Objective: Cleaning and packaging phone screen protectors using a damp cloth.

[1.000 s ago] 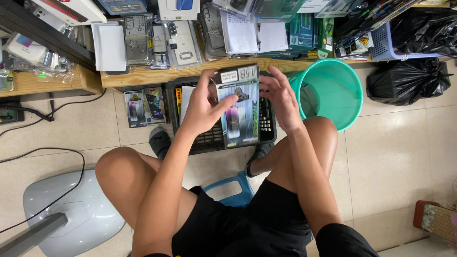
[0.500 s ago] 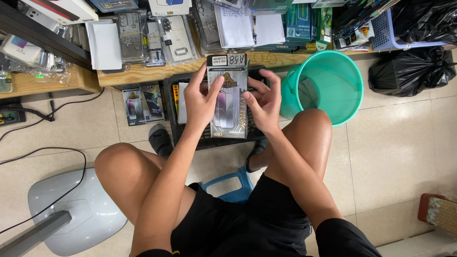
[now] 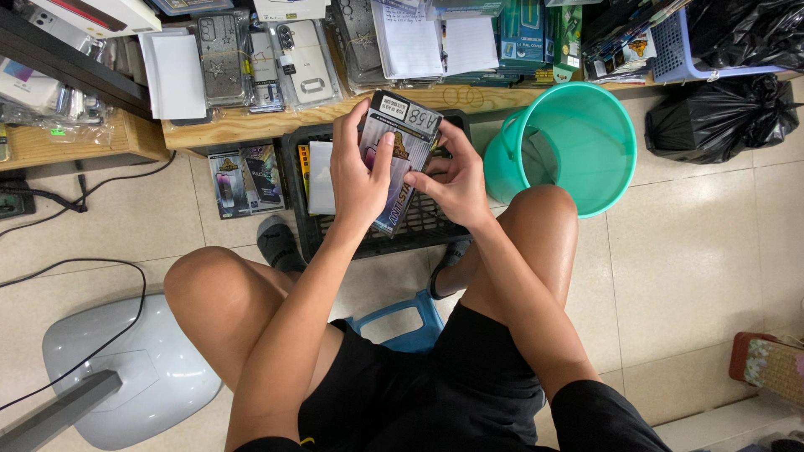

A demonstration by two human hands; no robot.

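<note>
Packet [image 3: 400, 159], flat and dark with a white label, now sits tilted between both hands above the black crate [image 3: 295, 180]; half a second ago it stood straighter. Left hand [image 3: 358, 172] grips its left edge, right hand [image 3: 452, 180] pinches the right edge. The crate holds more flat packets, mostly hidden by the hands. The green bucket [image 3: 586, 142] looks nearly empty; its contents are unclear.
</note>
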